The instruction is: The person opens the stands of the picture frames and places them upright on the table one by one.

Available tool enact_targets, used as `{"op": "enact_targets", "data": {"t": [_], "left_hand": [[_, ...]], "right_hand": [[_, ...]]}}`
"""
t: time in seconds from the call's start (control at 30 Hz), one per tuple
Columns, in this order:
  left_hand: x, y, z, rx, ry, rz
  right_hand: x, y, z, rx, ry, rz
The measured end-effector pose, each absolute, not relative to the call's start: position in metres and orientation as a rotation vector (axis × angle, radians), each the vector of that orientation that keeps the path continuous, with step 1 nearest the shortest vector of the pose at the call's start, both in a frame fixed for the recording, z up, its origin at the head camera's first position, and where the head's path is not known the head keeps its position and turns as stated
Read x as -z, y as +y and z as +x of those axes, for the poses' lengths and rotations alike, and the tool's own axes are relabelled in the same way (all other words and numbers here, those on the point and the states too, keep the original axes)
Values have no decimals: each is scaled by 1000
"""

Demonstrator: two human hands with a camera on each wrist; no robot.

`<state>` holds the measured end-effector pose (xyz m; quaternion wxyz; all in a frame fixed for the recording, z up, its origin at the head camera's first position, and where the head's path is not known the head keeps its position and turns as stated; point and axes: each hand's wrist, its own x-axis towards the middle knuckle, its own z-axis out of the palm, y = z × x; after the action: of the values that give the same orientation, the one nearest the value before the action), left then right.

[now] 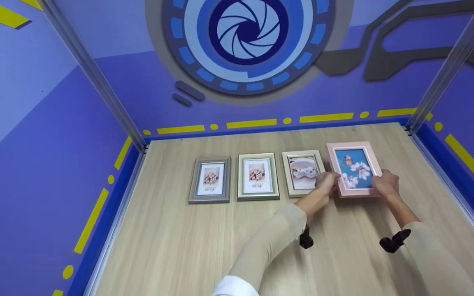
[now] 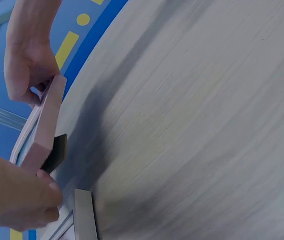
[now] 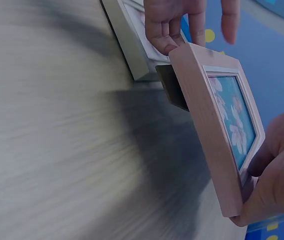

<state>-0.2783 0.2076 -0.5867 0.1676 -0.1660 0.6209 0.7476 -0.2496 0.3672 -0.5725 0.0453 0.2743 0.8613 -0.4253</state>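
A pink photo frame with a blossom picture is held tilted above the table, at the right end of a row. My right hand grips its lower right side, the thumb at the front, as the right wrist view shows. At its lower left side is my left hand, with curled fingers on the edge. A dark stand flap sticks out from the frame's back. Just left of it lies a cream photo frame with a white bow-like picture, partly covered by my left hand.
Further left lie a silver-gold photo frame and a grey photo frame, both flat on the wooden table. Blue-purple printed panels stand at the back and sides. Metal posts rise at the back corners.
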Motion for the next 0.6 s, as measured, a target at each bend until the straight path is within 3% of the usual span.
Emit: {"op": "enact_targets", "data": {"t": [0.23,0.6], "left_hand": [[581,197,-278,-2145,1966,-571],[570,164,-292,-2164,2202,-419]], "right_hand": [[565,352,-256,1346,2691,726],[561,324,-265,1483,2613,623]]}}
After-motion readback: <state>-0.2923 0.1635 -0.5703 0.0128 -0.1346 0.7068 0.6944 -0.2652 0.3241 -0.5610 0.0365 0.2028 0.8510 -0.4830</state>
